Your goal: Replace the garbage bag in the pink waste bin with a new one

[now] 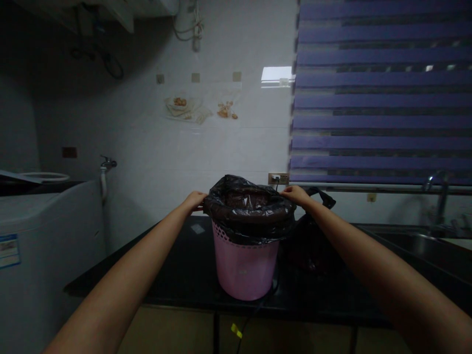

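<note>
The black liner (254, 216) was pinched at opposite edges by the left hand (195, 199) and the right hand (297, 195). The pink bin (245, 270), overhung by the liner, was set upright on the dark counter (177, 275).

The pink bin (245, 275) hides its rim under black plastic (254, 231).
</note>
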`<state>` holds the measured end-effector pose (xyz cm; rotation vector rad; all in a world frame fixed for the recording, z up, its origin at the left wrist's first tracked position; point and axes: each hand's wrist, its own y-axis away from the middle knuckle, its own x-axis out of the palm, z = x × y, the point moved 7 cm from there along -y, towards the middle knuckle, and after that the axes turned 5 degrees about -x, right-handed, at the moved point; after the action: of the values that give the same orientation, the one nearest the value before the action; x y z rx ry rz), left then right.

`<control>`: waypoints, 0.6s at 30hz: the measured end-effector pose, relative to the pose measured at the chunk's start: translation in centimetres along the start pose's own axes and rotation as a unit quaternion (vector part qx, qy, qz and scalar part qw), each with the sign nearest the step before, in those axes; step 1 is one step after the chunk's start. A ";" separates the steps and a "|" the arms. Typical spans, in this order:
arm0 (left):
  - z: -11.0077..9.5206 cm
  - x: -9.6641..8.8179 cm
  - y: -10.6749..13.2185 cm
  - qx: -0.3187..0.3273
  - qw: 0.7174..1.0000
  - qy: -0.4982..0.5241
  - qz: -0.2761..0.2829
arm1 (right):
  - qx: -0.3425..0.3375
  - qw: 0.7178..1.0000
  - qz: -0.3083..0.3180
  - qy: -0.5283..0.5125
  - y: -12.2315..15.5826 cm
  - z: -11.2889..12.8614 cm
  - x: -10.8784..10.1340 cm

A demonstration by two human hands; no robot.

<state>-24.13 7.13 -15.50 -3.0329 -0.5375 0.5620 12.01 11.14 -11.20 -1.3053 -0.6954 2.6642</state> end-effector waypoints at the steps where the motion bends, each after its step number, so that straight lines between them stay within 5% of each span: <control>1: 0.0 0.0 0.0 0.000 1.000 -0.001 -0.001 | 0.004 1.000 -0.002 0.000 0.0 0.0 0.0; 18: 1.2 0.4 -1.0 0.001 1.000 -0.003 0.004 | 0.043 0.999 0.001 -0.008 -0.3 -2.1 0.8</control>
<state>-24.54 8.14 -16.69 -3.0341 -0.5234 0.5704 13.10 12.35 -12.80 -1.2648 -0.5730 2.6771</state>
